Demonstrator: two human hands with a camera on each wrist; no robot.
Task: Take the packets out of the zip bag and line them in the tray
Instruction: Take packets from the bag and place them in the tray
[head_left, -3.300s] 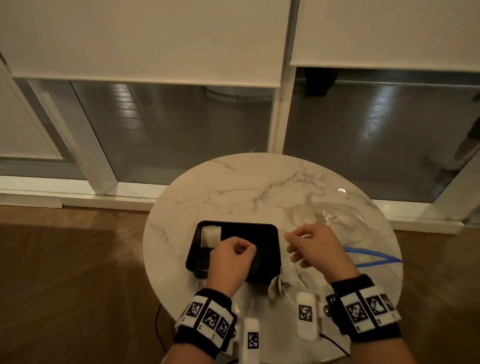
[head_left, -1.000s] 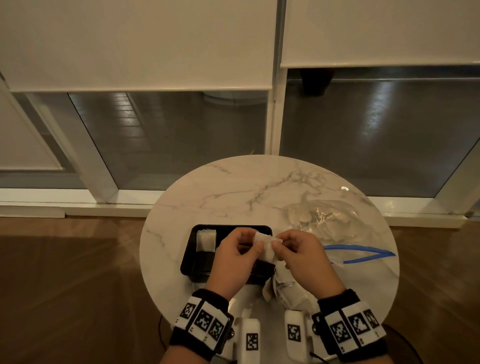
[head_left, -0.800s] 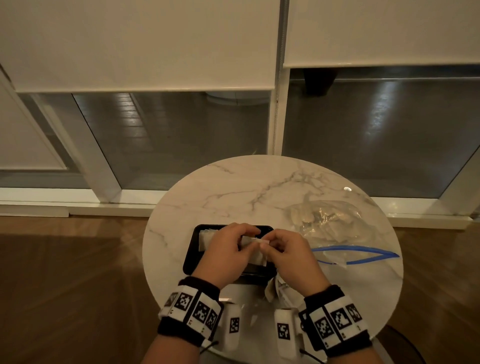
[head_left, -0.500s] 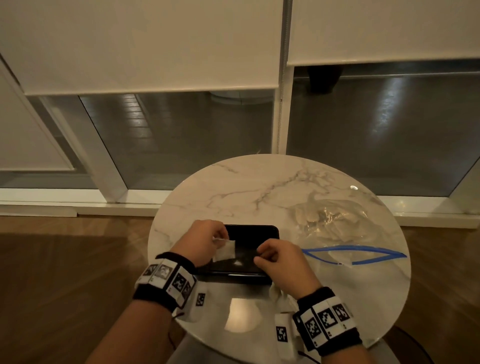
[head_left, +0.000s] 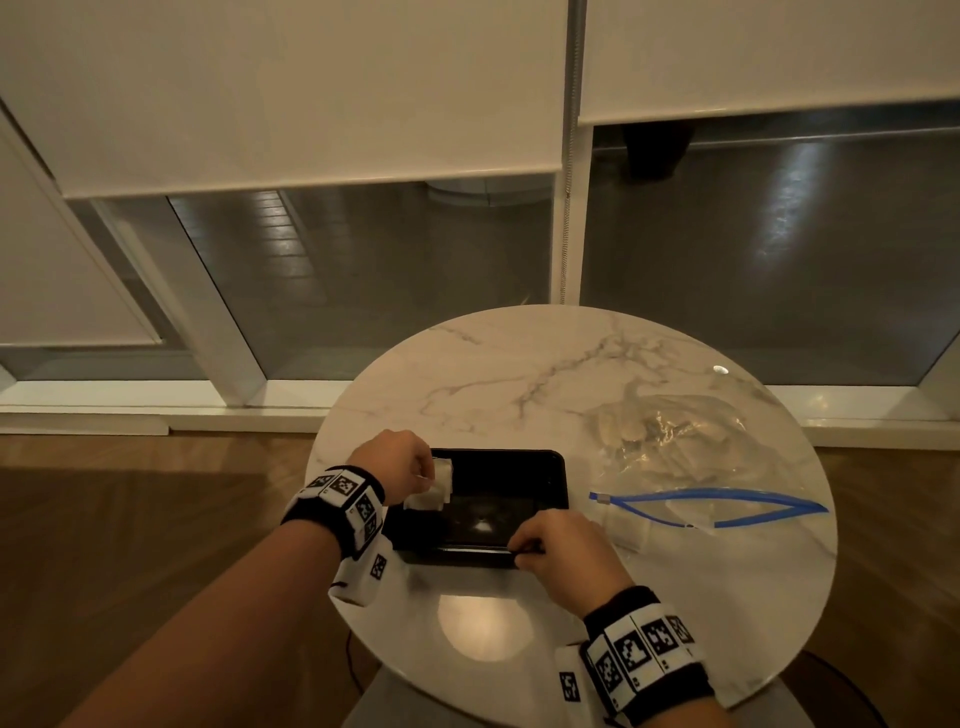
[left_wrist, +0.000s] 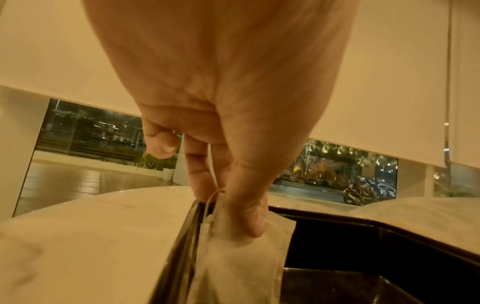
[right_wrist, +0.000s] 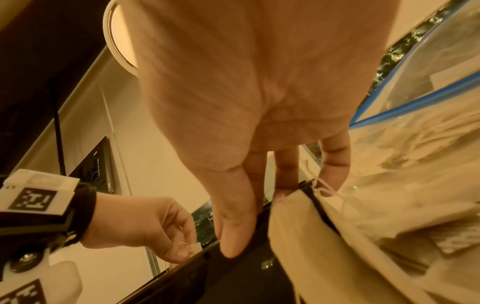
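While my left hand (head_left: 402, 470) pinches a packet (left_wrist: 241, 265) at the tray's (head_left: 556, 478) left wall, my right hand (head_left: 558, 551) grips the near rim; dropped crooked, it could overlap its neighbour. The zip bag (head_left: 691, 467) lies right.

Left hand (head_left: 397, 470) reaching forward, fingers (left_wrist: 205, 181) pinched together, right hand (head_left: 563, 553) lower, thumb pressed against curled fingers

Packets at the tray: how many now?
2: one packet in the black tray's far-left corner, a second packet just nearer, pinched by the left hand. More sit in the zip bag, uncountable.
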